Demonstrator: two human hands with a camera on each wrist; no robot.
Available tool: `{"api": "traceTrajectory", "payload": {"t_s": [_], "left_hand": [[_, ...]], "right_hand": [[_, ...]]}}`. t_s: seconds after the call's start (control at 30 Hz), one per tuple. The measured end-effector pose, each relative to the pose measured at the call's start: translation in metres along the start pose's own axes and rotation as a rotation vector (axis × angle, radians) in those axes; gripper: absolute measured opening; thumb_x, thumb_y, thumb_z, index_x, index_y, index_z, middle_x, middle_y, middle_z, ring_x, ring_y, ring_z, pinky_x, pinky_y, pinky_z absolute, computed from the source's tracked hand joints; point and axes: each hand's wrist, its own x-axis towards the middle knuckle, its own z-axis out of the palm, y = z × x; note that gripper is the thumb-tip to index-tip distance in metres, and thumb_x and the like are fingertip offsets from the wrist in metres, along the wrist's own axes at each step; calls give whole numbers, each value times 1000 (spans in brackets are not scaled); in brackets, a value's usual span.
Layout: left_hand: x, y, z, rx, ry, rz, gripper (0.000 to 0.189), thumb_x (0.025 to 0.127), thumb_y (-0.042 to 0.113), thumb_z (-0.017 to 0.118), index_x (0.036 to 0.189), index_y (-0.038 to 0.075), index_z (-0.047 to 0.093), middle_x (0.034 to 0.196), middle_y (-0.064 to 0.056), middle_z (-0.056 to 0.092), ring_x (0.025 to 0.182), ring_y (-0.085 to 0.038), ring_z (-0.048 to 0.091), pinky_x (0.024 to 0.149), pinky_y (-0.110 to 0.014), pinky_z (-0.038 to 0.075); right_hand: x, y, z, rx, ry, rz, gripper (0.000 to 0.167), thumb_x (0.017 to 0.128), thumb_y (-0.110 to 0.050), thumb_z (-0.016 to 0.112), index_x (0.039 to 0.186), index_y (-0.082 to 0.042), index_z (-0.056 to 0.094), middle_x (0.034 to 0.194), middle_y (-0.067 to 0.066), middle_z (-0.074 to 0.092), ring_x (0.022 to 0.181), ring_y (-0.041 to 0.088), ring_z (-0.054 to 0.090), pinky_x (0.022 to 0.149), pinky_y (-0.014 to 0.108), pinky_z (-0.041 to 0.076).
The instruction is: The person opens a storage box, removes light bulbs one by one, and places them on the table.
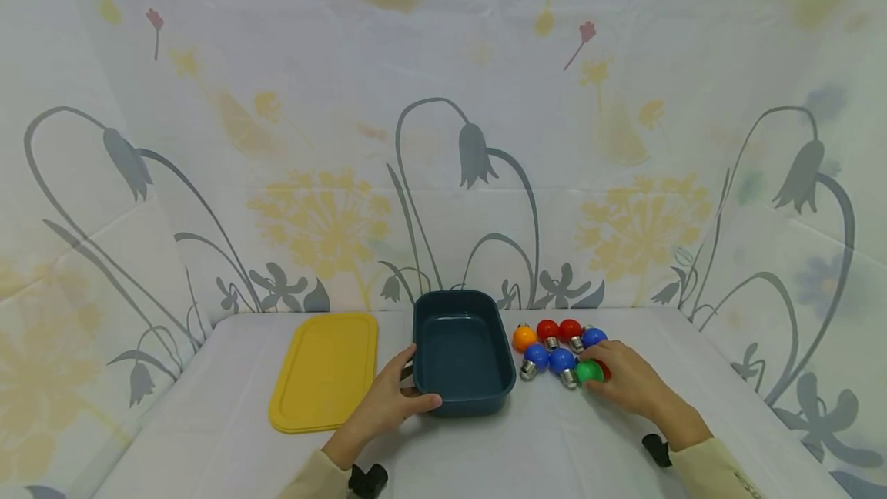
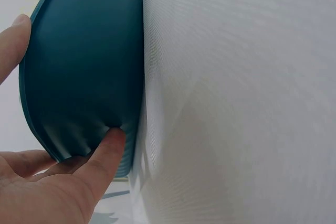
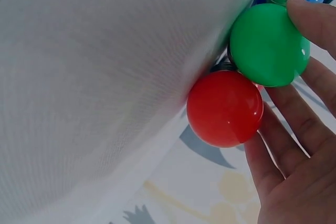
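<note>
A dark teal rectangular container stands upright on the table, with nothing in it. My left hand grips its near left corner; in the left wrist view, fingertips press its wall and the thumb touches the rim. My right hand is at the near right end of a group of light bulbs. Thumb and fingers pinch a green bulb, while other fingertips touch a red bulb beside it. In the head view the hand mostly covers that red bulb.
Right of the container lie an orange bulb, red bulbs and blue bulbs, close together. A flat yellow rounded panel lies to the container's left. Behind the white table hangs a flower-patterned cloth.
</note>
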Motion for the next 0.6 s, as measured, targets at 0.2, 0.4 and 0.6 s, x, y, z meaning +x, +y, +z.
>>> {"api": "traceTrajectory", "payload": {"t_s": [0.2, 0.4, 0.6], "left_hand": [[0, 0, 0, -10, -2, -1, 101, 79, 31, 79, 151, 0, 15, 151, -29, 22, 119, -41, 52, 90, -44, 52], [1, -2, 1, -6, -3, -2, 101, 79, 33, 79, 152, 2, 16, 151, -28, 22, 121, -41, 50, 91, -44, 51], [0, 0, -1, -15, -1, 5, 100, 80, 31, 79, 152, 1, 16, 152, -28, 21, 123, -43, 48, 92, -44, 50]], "right_hand": [[-1, -3, -3, 2, 6, 19, 38, 73, -21, 83, 106, -9, 69, 108, 7, 62, 105, 33, 55, 92, 55, 47], [-1, -6, -7, -6, -3, 34, 41, 74, -24, 82, 110, -9, 68, 111, 9, 62, 107, 33, 54, 92, 55, 47], [0, -9, -14, -22, 10, 1, 42, 74, -22, 82, 111, -7, 68, 112, 11, 61, 106, 33, 54, 90, 54, 48]]}}
